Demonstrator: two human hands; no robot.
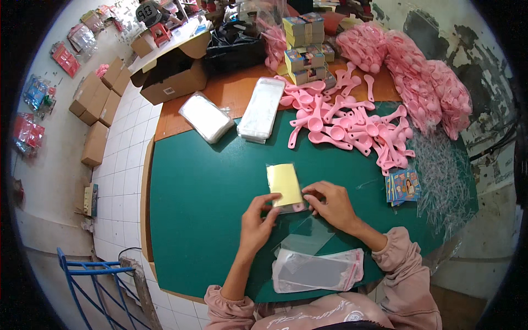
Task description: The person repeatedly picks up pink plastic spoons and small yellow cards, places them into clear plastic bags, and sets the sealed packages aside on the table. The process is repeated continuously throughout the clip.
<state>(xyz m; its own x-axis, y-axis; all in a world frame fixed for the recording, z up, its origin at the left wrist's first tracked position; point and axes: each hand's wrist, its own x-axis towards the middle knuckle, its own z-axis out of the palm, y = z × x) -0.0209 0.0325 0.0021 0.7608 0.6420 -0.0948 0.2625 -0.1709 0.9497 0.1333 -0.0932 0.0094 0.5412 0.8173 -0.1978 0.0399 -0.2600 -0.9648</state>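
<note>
In front of me is a small clear plastic packet (284, 185) with a pale yellow card inside. A bit of pink shows at its lower end. My left hand (257, 219) pinches its lower left edge between thumb and fingers. My right hand (334, 204) has its fingertips closed at the right edge of the same packet. Just below, a loose clear plastic bag (308, 234) lies on the green table mat (203, 220). Nearest my body is a stack of clear flat bags (319, 270).
Pink measuring spoons (352, 124) lie heaped behind the packet. Printed cards (404, 186) and clear plastic strips (443, 170) are at right. Two stacks of clear bags (261, 110) (206, 117), banded card bundles (305, 55), bagged spoons (407, 71) and an open carton (173, 82) stand farther back.
</note>
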